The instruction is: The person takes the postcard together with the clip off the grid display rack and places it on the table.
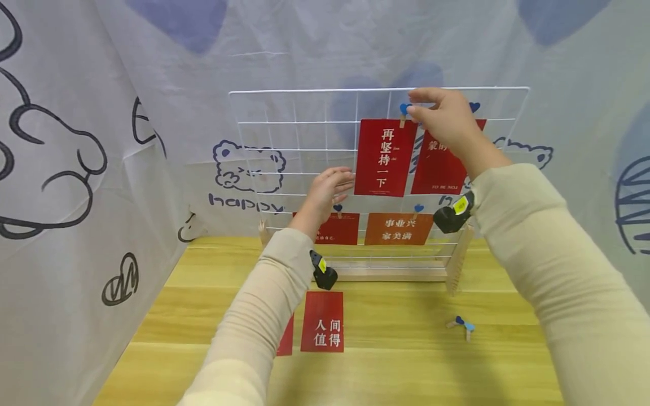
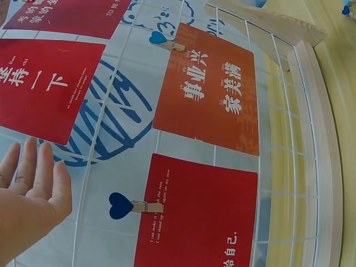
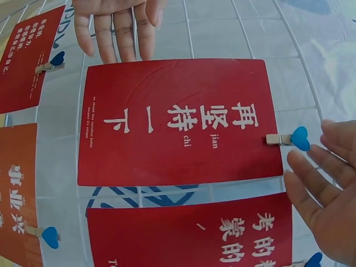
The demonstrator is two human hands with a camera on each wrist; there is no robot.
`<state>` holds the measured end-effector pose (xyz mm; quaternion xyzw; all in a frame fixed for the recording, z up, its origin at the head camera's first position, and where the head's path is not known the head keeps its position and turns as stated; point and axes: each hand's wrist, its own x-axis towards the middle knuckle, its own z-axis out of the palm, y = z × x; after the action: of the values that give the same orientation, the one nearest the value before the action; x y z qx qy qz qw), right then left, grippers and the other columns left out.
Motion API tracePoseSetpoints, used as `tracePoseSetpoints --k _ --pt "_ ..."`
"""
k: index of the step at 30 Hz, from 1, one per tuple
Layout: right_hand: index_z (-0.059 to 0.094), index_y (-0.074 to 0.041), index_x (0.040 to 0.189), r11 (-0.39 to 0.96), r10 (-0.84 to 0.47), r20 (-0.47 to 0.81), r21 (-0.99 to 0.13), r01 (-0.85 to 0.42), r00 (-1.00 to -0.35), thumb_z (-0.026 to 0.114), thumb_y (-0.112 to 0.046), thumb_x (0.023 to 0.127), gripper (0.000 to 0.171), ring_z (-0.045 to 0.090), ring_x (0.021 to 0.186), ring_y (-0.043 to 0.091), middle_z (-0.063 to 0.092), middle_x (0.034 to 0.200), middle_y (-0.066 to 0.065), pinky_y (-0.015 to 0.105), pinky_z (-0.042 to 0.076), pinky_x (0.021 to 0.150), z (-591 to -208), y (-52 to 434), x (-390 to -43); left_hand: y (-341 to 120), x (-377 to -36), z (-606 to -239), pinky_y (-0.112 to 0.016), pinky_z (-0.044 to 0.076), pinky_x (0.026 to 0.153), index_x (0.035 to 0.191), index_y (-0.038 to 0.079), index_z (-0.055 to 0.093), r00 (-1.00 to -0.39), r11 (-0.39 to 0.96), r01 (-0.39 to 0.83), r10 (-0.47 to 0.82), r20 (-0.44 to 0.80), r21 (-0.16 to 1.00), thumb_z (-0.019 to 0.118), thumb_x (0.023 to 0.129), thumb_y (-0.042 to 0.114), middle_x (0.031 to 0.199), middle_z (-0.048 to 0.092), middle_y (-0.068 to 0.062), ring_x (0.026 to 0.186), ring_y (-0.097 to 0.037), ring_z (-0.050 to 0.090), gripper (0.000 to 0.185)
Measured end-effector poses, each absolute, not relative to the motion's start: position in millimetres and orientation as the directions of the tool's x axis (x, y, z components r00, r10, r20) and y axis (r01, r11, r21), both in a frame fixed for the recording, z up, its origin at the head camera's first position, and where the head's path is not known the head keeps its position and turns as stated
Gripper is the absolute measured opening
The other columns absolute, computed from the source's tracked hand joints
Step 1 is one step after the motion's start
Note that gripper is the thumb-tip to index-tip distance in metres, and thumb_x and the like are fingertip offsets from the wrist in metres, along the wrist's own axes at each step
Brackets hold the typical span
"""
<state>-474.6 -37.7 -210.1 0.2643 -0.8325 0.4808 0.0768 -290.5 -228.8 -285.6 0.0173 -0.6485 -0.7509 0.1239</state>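
Observation:
A red card (image 1: 381,169) with white characters hangs from the upper right part of a white wire grid (image 1: 294,122). At its top edge is a wooden clothespin with a light-blue heart (image 3: 300,138). My right hand (image 1: 449,118) is beside that heart, fingers spread and relaxed; in the right wrist view nothing is pinched between them. My left hand (image 1: 325,194) is held at the card's lower left, its fingers loosely extended and holding nothing. Whether those fingertips touch the card, I cannot tell. A second red card (image 1: 439,169) hangs to the right, partly hidden by my right hand.
Lower on the grid hang an orange card (image 1: 398,229) and another red card (image 2: 200,217), each clipped. The grid stands in a wooden base (image 1: 391,274). On the table (image 1: 406,361) lie a red card (image 1: 323,321), part of another, and loose heart clothespins (image 1: 463,324). Printed cloth surrounds the table.

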Motion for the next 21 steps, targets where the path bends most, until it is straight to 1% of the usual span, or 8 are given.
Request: tracePoseSetpoints --k 3,8,10,13,16,18,20,21 --pt "0.045 -0.045 0.117 0.465 -0.377 0.366 -0.72 -0.516 -0.851 0.054 -0.054 0.073 0.045 0.047 0.099 0.02 0.048 0.119 -0.007 0.043 0.044 0.078 -207 -43 -473 -229 -291 -286 -0.035 0.036 0.09 0.118 0.0 0.046 -0.97 -0.129 0.163 -0.204 0.135 0.978 0.044 0.089 0.016 0.117 0.051 -0.013 0.105 -0.024 0.048 0.033" --pt "0.04 -0.047 0.12 0.566 -0.388 0.337 -0.647 -0.511 -0.858 0.051 -0.054 0.076 0.046 0.047 0.099 0.02 0.047 0.12 -0.007 0.042 0.045 0.075 -202 -48 -465 -228 -291 -287 -0.035 0.036 0.09 0.117 0.0 0.047 -0.971 -0.127 0.172 -0.19 0.146 0.977 0.045 0.089 0.016 0.117 0.05 -0.013 0.106 -0.024 0.048 0.032" --pt "0.037 -0.047 0.123 0.605 -0.397 0.318 -0.615 -0.506 -0.861 0.05 -0.053 0.077 0.048 0.046 0.103 0.021 0.044 0.124 -0.007 0.044 0.042 0.08 -199 -49 -460 -228 -291 -287 -0.034 0.036 0.09 0.117 0.0 0.047 -0.971 -0.126 0.175 -0.187 0.15 0.976 0.045 0.089 0.016 0.118 0.05 -0.013 0.106 -0.024 0.048 0.032" --pt "0.034 -0.042 0.127 0.637 -0.407 0.296 -0.586 -0.501 -0.864 0.049 -0.048 0.081 0.05 0.043 0.106 0.021 0.043 0.126 -0.004 0.045 0.038 0.084 -190 -51 -440 -227 -290 -287 -0.034 0.036 0.09 0.118 0.0 0.047 -0.97 -0.121 0.179 -0.188 0.155 0.976 0.045 0.089 0.016 0.118 0.05 -0.013 0.106 -0.024 0.047 0.032" --pt "0.036 -0.035 0.13 0.646 -0.401 0.287 -0.585 -0.491 -0.87 0.048 -0.042 0.084 0.047 0.047 0.098 0.021 0.047 0.122 -0.001 0.038 0.044 0.071 -181 -54 -419 -227 -290 -287 -0.034 0.036 0.09 0.118 0.001 0.048 -0.969 -0.119 0.183 -0.191 0.159 0.976 0.045 0.09 0.017 0.118 0.049 -0.012 0.106 -0.023 0.047 0.032" --pt "0.039 -0.032 0.129 0.646 -0.39 0.296 -0.587 -0.488 -0.872 0.046 -0.039 0.086 0.045 0.048 0.09 0.019 0.051 0.116 0.0 0.031 0.045 0.06 -178 -55 -409 -227 -290 -288 -0.034 0.036 0.09 0.118 0.002 0.048 -0.968 -0.121 0.186 -0.195 0.16 0.975 0.045 0.09 0.016 0.118 0.049 -0.012 0.106 -0.023 0.047 0.032" --pt "0.041 -0.028 0.129 0.634 -0.391 0.305 -0.594 -0.495 -0.868 0.046 -0.036 0.087 0.043 0.048 0.087 0.019 0.053 0.113 0.001 0.028 0.042 0.055 -178 -57 -409 -226 -290 -288 -0.033 0.037 0.09 0.118 0.003 0.049 -0.966 -0.117 0.191 -0.201 0.165 0.975 0.046 0.089 0.016 0.119 0.049 -0.011 0.106 -0.022 0.047 0.032" --pt "0.042 -0.027 0.128 0.627 -0.391 0.313 -0.599 -0.499 -0.866 0.046 -0.036 0.087 0.043 0.049 0.086 0.019 0.053 0.112 0.001 0.027 0.043 0.055 -179 -58 -412 -226 -290 -288 -0.032 0.037 0.09 0.118 0.004 0.049 -0.964 -0.112 0.193 -0.205 0.167 0.975 0.047 0.089 0.016 0.119 0.049 -0.01 0.106 -0.022 0.047 0.032"
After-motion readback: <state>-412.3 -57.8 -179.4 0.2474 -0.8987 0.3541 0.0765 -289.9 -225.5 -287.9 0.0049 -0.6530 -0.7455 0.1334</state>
